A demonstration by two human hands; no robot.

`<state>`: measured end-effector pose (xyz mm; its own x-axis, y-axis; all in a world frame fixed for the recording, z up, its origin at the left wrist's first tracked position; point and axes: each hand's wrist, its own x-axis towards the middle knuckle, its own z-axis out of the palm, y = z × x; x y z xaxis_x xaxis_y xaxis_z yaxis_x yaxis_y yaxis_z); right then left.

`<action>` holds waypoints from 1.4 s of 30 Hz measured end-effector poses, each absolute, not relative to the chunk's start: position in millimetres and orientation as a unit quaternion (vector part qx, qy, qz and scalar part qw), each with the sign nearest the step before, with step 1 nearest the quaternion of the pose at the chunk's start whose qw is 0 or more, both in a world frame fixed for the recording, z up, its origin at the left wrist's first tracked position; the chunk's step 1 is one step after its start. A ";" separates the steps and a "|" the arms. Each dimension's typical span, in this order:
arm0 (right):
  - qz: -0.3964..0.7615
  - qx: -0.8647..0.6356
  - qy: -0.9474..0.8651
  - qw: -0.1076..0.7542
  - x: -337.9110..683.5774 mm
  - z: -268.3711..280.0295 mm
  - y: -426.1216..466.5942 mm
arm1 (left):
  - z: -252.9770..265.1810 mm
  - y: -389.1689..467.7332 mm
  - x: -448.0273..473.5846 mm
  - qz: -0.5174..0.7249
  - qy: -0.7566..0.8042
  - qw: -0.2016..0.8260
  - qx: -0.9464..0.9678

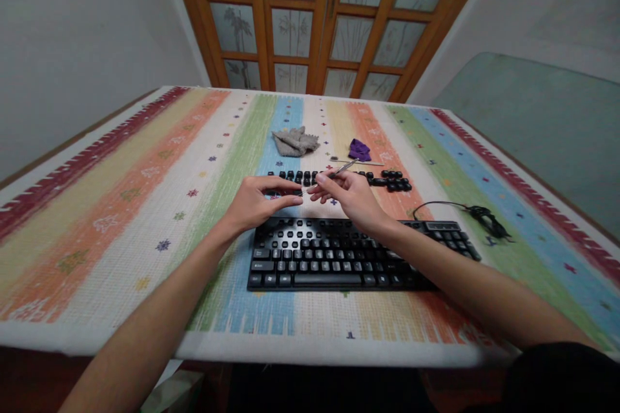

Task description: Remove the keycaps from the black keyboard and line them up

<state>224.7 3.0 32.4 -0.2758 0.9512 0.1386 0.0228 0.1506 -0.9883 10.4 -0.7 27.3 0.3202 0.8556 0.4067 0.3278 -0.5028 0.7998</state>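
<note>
My left hand [264,200] is above the keyboard's far edge, thumb and fingers pinching a small black keycap [298,193], mostly hidden by the fingers. Close on its right, my right hand [346,193] grips a pair of slim metal tweezers [347,166], tip pointing toward the keycap. Below both hands lies a black keyboard [320,281]. Its far rows at the left show bare switch positions without caps, while the nearer rows carry their keycaps. Behind the hands, several loose black keycaps [398,182] are laid out in rows, partly covered by the fingers.
A crumpled grey cloth [295,142] and a bunched purple cloth [359,150] lie farther back. A thin rod-like tool [372,162] rests by the purple cloth. The keyboard's bundled cable [487,219] is at the right, on a striped tablecloth [121,239].
</note>
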 end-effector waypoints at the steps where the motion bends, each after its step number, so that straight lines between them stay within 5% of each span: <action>1: 0.513 -0.397 -0.614 0.450 225.0 32.9 2.7 | 27.2 0.2 9.4 0.434 0.392 0.319 0.745; 12: 0.435 -0.371 -0.671 0.473 227.0 36.1 -7.6 | 20.6 9.8 4.9 0.492 0.398 0.435 0.640; 24: 0.301 -0.329 -0.832 0.330 250.4 35.8 -33.6 | 2.0 30.1 13.3 0.336 0.385 0.119 0.851; 42: 0.225 -0.253 -0.887 0.315 243.3 14.0 -42.7 | -17.6 50.1 11.3 0.300 0.393 0.068 0.866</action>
<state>243.3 -42.7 14.0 -0.6735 0.5903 0.4449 0.3070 0.7710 -0.5580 11.3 50.1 -17.6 0.5105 0.7222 0.4668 0.6405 -0.6815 0.3539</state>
